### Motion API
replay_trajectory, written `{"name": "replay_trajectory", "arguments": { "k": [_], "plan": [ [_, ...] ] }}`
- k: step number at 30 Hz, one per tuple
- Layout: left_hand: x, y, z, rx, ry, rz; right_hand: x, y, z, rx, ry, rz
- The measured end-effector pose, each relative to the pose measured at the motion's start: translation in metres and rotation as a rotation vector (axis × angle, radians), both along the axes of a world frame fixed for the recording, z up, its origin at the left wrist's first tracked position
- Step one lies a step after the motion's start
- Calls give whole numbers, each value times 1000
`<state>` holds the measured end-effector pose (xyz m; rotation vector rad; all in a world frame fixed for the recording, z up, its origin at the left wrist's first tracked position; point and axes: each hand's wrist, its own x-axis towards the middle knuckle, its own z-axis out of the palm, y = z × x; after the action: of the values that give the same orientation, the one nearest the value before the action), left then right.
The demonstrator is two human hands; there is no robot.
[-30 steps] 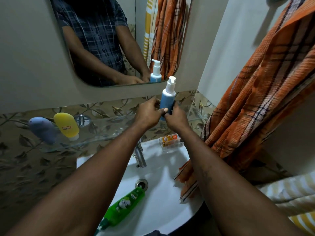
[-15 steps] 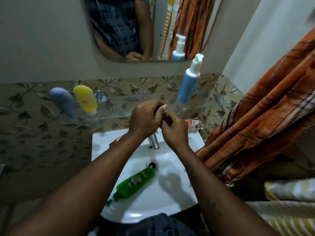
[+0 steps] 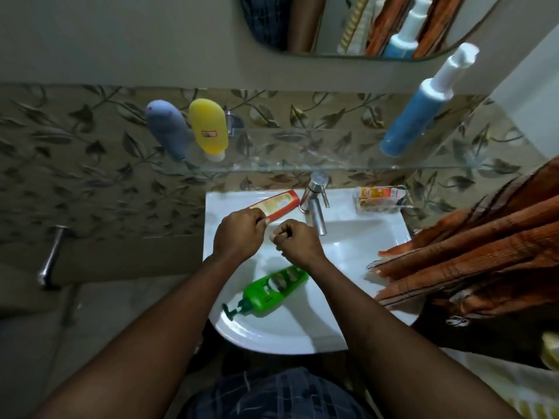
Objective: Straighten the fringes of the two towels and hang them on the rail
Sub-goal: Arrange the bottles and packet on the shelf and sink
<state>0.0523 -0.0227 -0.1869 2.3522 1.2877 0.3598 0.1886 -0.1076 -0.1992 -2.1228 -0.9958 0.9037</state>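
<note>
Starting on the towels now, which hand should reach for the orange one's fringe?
Probably the right hand: the orange towel drapes over its side of the sink, the left hand sits farther away.

Dim light, blurred, wide-angle edge distortion

Single head-worn wide-angle view, looks steeply down and forward, near over sink (image 3: 272, 340). Mirror (image 3: 332, 22) cut off at 12 o'clock, orange towel (image 3: 469, 252) at 3 o'clock.
</note>
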Motion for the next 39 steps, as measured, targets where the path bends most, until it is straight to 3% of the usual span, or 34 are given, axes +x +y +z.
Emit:
{"name": "replay_trajectory", "arguments": {
  "k": [3,6,11,17,21,27,31,32,34,36,38,39],
  "plan": [
    [-12,1,-23,-251,199,-65,-7,-4,-19,-151,-86,112],
    [-18,-12,-51,-466,461,-271,-13,-14,-39,-254,-107,135],
    [-23,-33,-81,-565,521,-291,-18,-35,-61,-306,-74,71],
    [-16,-56,-84,-511,534,-293,-27,-46,-60,-295,-65,106],
    [-9,-59,-59,-362,585,-357,-21,-63,-53,-260,-66,209],
    [23,-45,16,112,737,-710,-10,-79,-39,-246,-113,297],
    [48,-54,51,244,865,-890,-13,-81,-26,-246,-133,193],
    [50,-55,54,256,821,-919,-13,-79,-28,-216,-90,136],
    [98,-65,123,691,580,-993,38,-89,38,-5,-186,-99],
    [104,-57,126,877,172,-981,47,-80,45,50,-176,-103],
    [94,-55,119,974,-270,-781,41,-86,54,133,-145,-119],
    [87,-57,117,970,-397,-632,37,-89,55,171,-78,-137]
  ]
}}
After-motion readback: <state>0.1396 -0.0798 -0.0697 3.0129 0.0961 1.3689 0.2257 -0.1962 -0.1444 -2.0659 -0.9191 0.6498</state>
